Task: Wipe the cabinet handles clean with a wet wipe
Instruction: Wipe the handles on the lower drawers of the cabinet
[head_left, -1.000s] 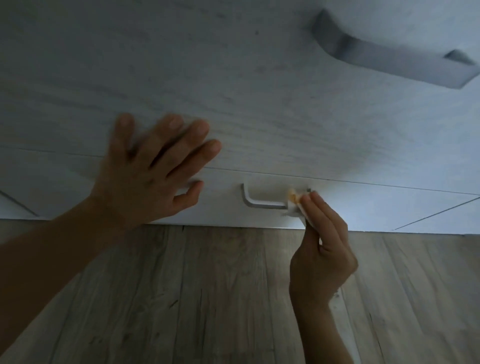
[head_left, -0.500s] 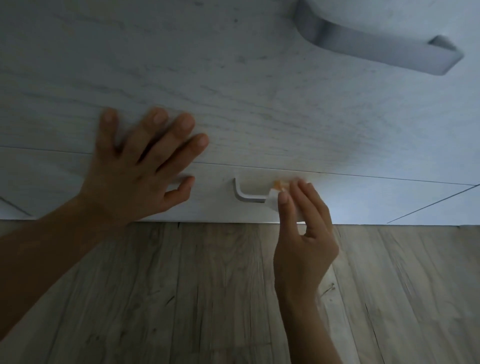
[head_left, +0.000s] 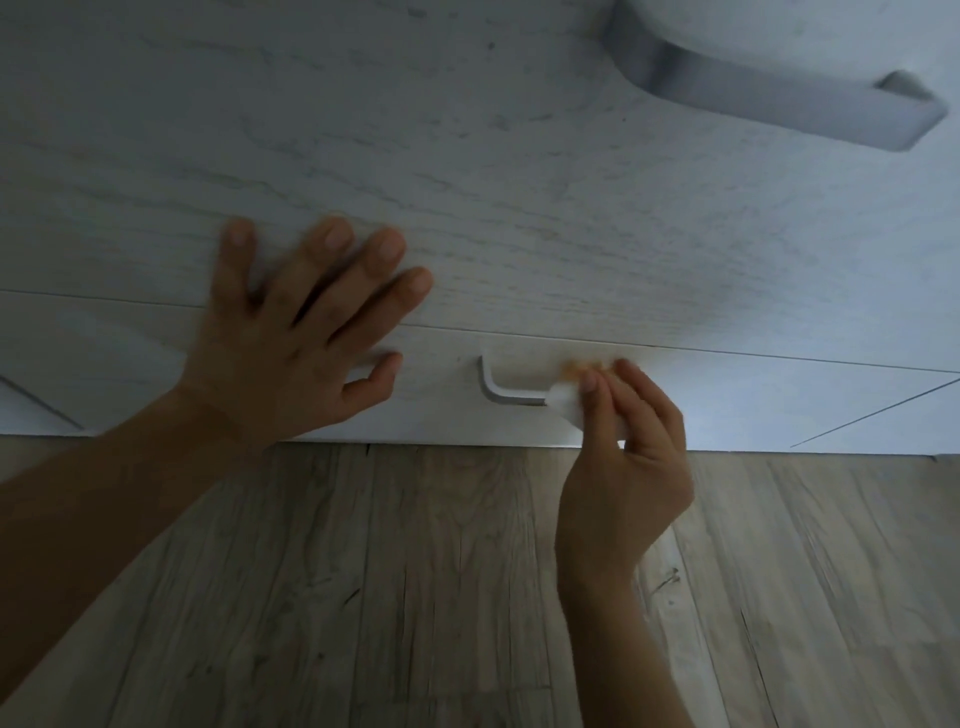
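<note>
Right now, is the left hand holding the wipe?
No, the left hand lies flat, fingers spread, on the cabinet front, while the right hand pinches the wipe against the lower handle.

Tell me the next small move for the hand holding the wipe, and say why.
Probably slide the wipe left along the lower handle toward its curved left end. The right hand pinches the wipe against the handle's right part, while the bar to its left lies uncovered. The left hand rests flat on the cabinet front.
</note>
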